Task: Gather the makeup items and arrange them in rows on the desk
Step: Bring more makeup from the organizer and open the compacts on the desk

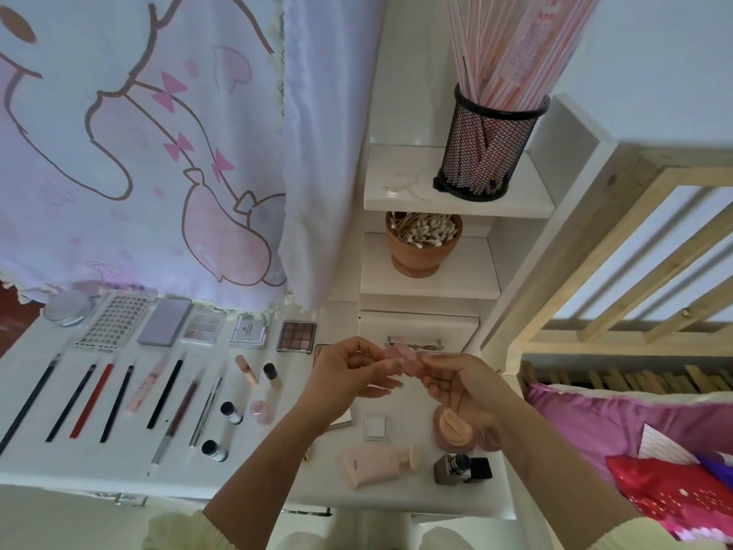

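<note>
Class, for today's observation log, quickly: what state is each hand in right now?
Left hand: closed, fingers pinching a small pink item.
Right hand: closed, pinching the same small pink item from the other side.

White worktop (99, 470) runs along the bottom, and behind it hangs a pale curtain (139, 152) printed with a pink-and-brown cartoon, the fabric bright and bluish-white. To the right, white stepped shelves (396, 184) climb the corner. Further right — a pale wooden bed frame (634, 240) with slats, pink bedding (595, 414) below, plain white wall (674, 53) above.
</note>
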